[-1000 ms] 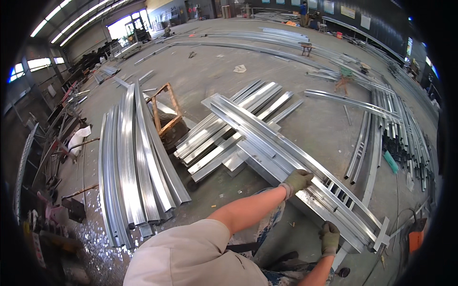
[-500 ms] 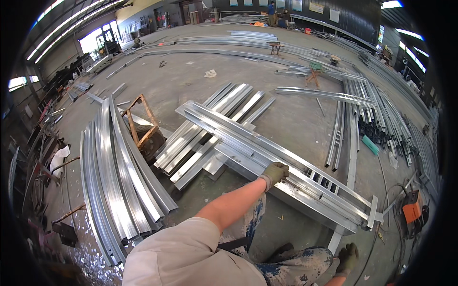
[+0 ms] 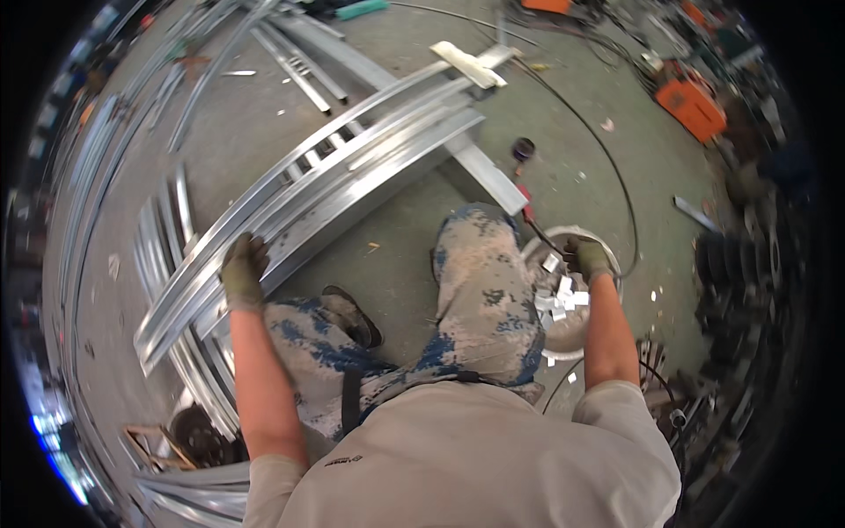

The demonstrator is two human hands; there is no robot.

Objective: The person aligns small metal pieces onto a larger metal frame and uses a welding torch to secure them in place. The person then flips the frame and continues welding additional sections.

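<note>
My left hand (image 3: 245, 273), in a dark green work glove, rests with curled fingers at the near edge of long silver metal profiles (image 3: 326, 189). Whatever it may hold is hidden. Over the far part of a round pale basin (image 3: 607, 244) is my gloved right hand (image 3: 585, 256), its fingers bent inward; their contents cannot be made out. Small white pieces (image 3: 562, 302) lie in the basin below that hand. A flat metal bar (image 3: 487, 173) sticks out from under the profiles toward my right knee.
An orange machine (image 3: 691, 101) stands at the far right, and a black cable (image 3: 607, 145) curves across the floor. Near the basin lies a tool with a dark round head (image 3: 524, 150). A wheel (image 3: 201, 434) and more metal profiles (image 3: 198, 493) are at lower left.
The view has swung down and to the right, bringing the basin into sight. My right hand has come from beside my leg to over the basin. My left stays at the profiles.
</note>
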